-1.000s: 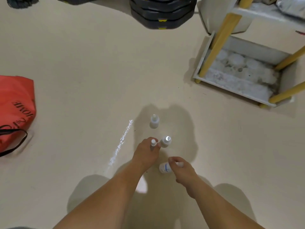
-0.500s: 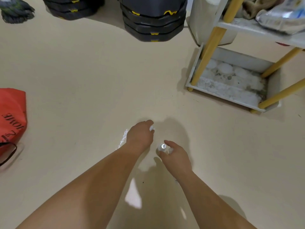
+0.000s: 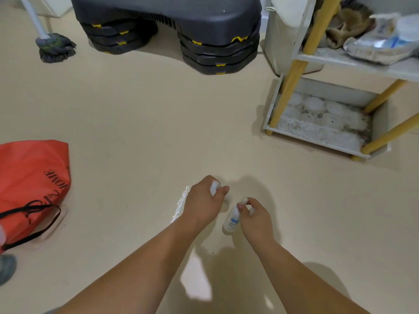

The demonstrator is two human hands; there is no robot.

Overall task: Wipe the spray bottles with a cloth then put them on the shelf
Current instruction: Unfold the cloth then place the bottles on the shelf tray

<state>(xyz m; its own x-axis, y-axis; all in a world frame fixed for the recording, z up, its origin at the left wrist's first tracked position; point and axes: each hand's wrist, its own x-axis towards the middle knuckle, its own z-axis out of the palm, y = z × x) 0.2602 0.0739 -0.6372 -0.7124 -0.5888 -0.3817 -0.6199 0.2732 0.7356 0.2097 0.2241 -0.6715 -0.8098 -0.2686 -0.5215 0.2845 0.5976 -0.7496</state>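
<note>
My left hand point(image 3: 204, 202) grips small white spray bottles point(image 3: 215, 189) near the floor; only their tops show between my fingers. My right hand point(image 3: 256, 217) pinches the cap of a white spray bottle with a blue label point(image 3: 231, 220), which hangs tilted below my fingers, and seems to hold another small white bottle point(image 3: 251, 210) against the palm. The white shelf with yellow legs point(image 3: 317, 132) stands at the right, its stained bottom tray bare. No cloth is in my hands.
A red bag point(image 3: 34, 184) lies at the left. Stacked black step platforms point(image 3: 217, 48) and a mop head point(image 3: 54, 47) sit at the back. The shelf's upper tier point(image 3: 335, 58) carries a brown cloth point(image 3: 349, 26) and plastic packets. A white bin point(image 3: 281, 35) stands behind the shelf.
Both hands have gathered the bottles from the floor and lifted them. The view has tilted up, showing more of the shelf and the back of the room.
</note>
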